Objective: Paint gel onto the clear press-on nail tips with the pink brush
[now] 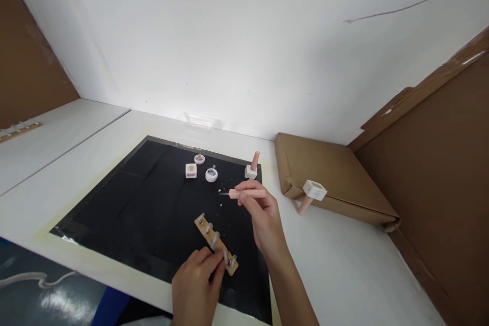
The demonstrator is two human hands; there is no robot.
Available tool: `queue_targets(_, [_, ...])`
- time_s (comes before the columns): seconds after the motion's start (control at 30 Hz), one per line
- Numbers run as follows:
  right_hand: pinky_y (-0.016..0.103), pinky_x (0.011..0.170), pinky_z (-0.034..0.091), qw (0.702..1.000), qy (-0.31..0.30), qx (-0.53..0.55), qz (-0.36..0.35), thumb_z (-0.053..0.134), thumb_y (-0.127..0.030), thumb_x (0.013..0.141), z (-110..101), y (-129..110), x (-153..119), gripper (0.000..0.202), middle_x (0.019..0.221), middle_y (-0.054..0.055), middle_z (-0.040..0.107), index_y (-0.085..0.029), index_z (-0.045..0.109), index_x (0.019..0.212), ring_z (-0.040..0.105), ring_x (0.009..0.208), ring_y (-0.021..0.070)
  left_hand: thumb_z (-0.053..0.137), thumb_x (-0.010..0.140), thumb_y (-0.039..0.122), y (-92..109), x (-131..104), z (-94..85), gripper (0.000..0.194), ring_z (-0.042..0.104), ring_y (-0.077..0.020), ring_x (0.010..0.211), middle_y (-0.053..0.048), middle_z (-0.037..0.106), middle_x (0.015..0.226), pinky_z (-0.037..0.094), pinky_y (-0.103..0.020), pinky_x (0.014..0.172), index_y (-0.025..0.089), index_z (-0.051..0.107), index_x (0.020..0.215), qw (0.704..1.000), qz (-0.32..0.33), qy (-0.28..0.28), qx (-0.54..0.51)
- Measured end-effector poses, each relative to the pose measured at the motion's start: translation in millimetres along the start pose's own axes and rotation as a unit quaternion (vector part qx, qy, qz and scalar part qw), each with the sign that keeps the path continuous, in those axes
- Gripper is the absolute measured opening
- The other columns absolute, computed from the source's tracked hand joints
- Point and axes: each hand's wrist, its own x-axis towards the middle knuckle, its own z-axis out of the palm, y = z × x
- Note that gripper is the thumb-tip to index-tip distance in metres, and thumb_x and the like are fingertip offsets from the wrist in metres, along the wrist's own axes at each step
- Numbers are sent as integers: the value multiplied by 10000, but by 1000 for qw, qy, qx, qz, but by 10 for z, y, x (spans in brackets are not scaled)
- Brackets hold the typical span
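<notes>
My right hand (263, 214) holds a nail polish brush by its pink cap (248, 193), thumb and fingers closed round it, bristles pointing left. Below, my left hand (198, 280) has its thumb and forefinger pinched at a false nail (225, 256) on a wooden nail stand (211, 234). Several clear, greyish false nails stand in a row along this strip. Beyond the brush tip sits a small open white jar (211, 175) with silvery contents. Near it are a round lid (199, 159) and a square white bottle (191, 170) without a cap.
A black mat (145, 204) covers part of the white table (344, 265). A pink-capped polish bottle (251, 171) stands at its back right; another bottle (314, 190) lies tipped against a brown cardboard box (332, 173). A clear tray (200, 120) rests by the white wall.
</notes>
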Motion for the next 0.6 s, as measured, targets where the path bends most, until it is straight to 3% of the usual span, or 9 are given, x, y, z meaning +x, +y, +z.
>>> queue_targets(0.2, [298,671,465,1000,3,-6,-5,645,-207,743,-9,60,26,161,819,-1,651,-240,648,585,573,729,151,477,895,174,8,-1,-18,259,639,-189,604,-27,675,686,483,-263,553,240,725,862,1000,4,-11,-14])
queue_targets(0.33, [301,676,463,1000,2,-13,-5,647,-205,748,-18,90,35,151,817,1,652,-244,667,603,575,737,154,473,905,180,-28,-31,-39,260,610,-167,599,-45,657,675,487,-243,569,210,730,887,994,7,13,-112])
queue_targets(0.43, [294,666,458,1000,1,-20,-2,644,-205,756,-20,97,42,153,816,-6,653,-255,682,616,572,724,145,508,896,173,-109,23,-152,226,577,-149,598,-44,620,665,480,-224,546,187,734,898,982,17,50,-181])
queue_targets(0.53, [293,641,451,1000,7,-30,-1,653,-214,752,-23,99,55,145,820,-3,655,-259,693,620,568,707,145,562,869,155,-244,175,-327,178,557,-145,626,-39,612,699,473,-220,542,195,729,917,980,40,103,-163])
queue_targets(0.6, [296,626,450,999,12,-38,-1,660,-223,746,-30,103,67,139,810,3,655,-260,698,617,567,703,151,581,860,167,-353,308,-431,147,554,-151,654,-42,613,732,482,-233,561,189,722,895,982,16,134,-129])
